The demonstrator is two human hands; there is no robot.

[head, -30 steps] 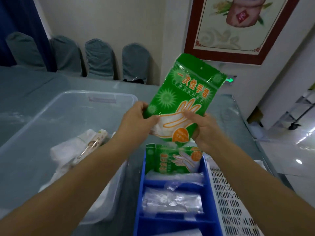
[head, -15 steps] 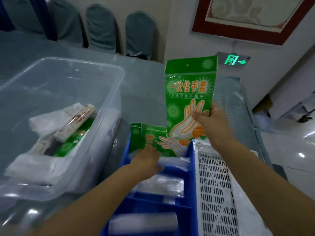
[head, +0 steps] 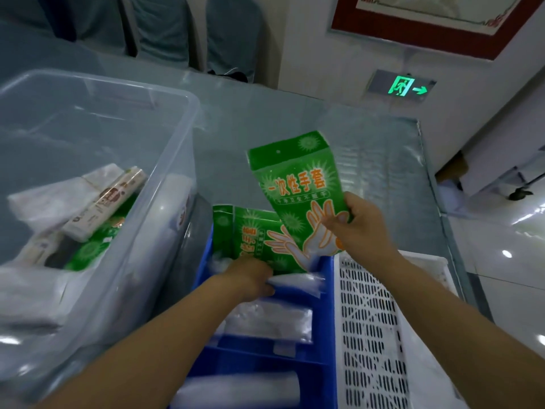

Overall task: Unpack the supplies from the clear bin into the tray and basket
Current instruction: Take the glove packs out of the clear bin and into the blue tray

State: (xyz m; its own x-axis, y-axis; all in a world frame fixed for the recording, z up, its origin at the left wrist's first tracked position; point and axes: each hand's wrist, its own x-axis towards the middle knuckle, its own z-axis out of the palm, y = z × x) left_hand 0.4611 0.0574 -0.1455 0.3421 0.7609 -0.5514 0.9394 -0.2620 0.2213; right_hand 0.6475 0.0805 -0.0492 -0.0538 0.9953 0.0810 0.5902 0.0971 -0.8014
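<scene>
Two hands work at the far end of the blue tray (head: 324,290). Right hand (head: 358,228): fingers and thumb pinch the lower right corner of a green glove packet (head: 298,187), which is held upright and tilted just above the tray's far compartment. Left hand (head: 250,278): fingers curl down into that compartment, against a clear plastic bag (head: 298,283) and the foot of a second green packet (head: 250,234) standing there; whether they grip either item cannot be told

Handling, by judgement: the held packet is a thin film pouch of disposable gloves, light, soft and glossy. It flexes under a corner pinch and may slip. A hold across the lower body, thumb in front and fingers behind, gives better control for sliding it in beside the standing packet

Outward: a white slotted basket (head: 371,335) touches the tray's right side. On the left of the desk (head: 265,119), the clear bin (head: 177,137) holds white packs, a long carton (head: 106,202) and another green pouch (head: 91,252)
</scene>
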